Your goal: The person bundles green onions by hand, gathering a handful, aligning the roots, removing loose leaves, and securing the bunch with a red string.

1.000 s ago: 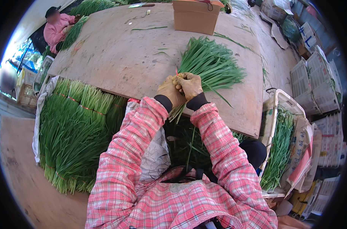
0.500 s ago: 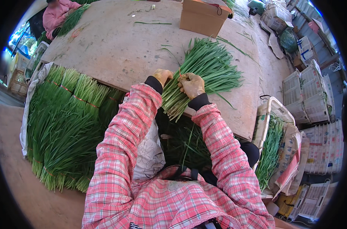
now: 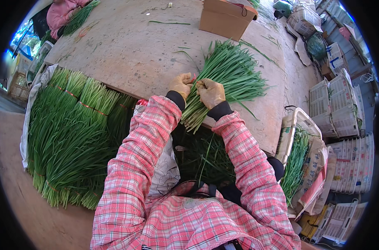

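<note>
A loose-ended bunch of garlic chives [image 3: 235, 73] lies across the near edge of the table, leaves spread to the far right and pale stems toward me. My left hand [image 3: 181, 86], in a tan glove, is at the stems' left side, its fingers pinched on a thin red tie [image 3: 194, 77]. On top of the stems my gloved right hand [image 3: 211, 92] is closed too, fingertips curled close to the same tie. The tie's path around the bunch is mostly hidden by the gloves.
Many tied bunches of chives [image 3: 72, 137] are stacked at my left. A cardboard box [image 3: 227, 18] stands on the table [image 3: 131, 50]. To my right is a white crate [image 3: 300, 114] holding chives, with more crates [image 3: 337, 100] beyond. Another person [image 3: 64, 16] sits far left.
Both hands have drawn slightly closer together at the stems. My left hand has turned and moved a little right and up, with the red tie now between the hands.
</note>
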The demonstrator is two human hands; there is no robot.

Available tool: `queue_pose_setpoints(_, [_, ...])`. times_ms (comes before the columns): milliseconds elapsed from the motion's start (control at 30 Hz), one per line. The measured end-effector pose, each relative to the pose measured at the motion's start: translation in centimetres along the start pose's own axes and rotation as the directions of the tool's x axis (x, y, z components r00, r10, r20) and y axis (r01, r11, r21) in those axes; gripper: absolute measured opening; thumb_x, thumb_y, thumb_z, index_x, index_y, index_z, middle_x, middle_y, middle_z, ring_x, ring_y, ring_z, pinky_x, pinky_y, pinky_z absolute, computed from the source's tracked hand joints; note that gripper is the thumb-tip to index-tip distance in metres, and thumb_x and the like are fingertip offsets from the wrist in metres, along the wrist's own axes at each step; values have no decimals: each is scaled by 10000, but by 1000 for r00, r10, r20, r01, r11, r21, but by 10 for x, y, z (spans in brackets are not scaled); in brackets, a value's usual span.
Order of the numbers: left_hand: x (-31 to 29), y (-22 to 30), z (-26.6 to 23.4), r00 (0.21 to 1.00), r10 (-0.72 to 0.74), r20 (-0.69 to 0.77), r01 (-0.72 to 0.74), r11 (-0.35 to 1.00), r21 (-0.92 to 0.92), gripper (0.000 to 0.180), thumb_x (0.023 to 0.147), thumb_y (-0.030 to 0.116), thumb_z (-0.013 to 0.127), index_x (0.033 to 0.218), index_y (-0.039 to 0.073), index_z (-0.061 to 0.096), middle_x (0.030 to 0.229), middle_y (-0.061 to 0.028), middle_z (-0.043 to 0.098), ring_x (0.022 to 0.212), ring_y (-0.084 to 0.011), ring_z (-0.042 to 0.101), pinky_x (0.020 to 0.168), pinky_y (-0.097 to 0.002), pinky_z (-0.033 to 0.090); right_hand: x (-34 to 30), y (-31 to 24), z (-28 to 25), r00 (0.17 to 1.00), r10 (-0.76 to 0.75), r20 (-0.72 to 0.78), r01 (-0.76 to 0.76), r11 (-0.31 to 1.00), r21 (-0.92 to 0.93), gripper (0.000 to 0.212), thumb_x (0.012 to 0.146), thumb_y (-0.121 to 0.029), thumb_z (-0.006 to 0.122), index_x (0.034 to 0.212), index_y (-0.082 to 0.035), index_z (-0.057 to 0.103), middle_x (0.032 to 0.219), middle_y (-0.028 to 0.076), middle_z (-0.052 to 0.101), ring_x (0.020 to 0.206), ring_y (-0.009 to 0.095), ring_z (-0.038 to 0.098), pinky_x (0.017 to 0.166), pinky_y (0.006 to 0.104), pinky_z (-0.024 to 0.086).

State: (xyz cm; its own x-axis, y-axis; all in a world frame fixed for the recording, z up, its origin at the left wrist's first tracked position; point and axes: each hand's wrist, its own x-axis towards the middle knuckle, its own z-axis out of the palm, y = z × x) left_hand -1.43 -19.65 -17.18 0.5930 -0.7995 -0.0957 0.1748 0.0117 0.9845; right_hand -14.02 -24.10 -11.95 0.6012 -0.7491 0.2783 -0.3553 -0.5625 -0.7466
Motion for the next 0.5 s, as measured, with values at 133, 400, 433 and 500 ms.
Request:
queue_pose_setpoints(133, [-1, 4, 0, 999, -41, -4, 41, 998, -46, 308, 743, -111, 591, 1036, -21, 620, 950, -110, 650, 848, -162, 608, 766, -272, 484, -2, -3, -1, 968, -243, -69, 233, 964, -125, 134, 818, -86, 594, 918, -16, 652, 611, 86, 607, 531, 139, 583, 527, 282, 473])
queue_pose_setpoints(400, [0, -1, 6, 999, 8, -45, 2, 976, 218, 169, 742, -90, 607, 888, -12, 638, 821, -76, 655, 735, -143, 601, 709, -258, 482, -3, -9, -6, 954, -299, 0, 298, 953, 58, 175, 849, -70, 583, 1001, -24, 656, 664, 75, 598, 540, 108, 556, 509, 238, 446])
queue_pose_setpoints(433, [3, -4, 6, 999, 26, -45, -14, 968, 250, 166, 741, -87, 611, 888, -12, 633, 821, -77, 653, 730, -144, 599, 704, -259, 482, -2, -14, -9, 989, -134, 69, 124, 983, 136, 166, 846, -74, 589, 981, -10, 661, 613, 52, 581, 469, 85, 508, 451, 230, 415])
queue_pose_setpoints(500, [3, -9, 5, 998, 51, -42, -40, 973, 227, 168, 741, -77, 621, 896, -11, 623, 829, -77, 649, 725, -145, 594, 694, -261, 480, 8, -23, -11, 966, 163, 200, -198, 965, 170, 154, 842, -81, 592, 954, -1, 662, 595, 32, 580, 437, 78, 484, 417, 233, 394])
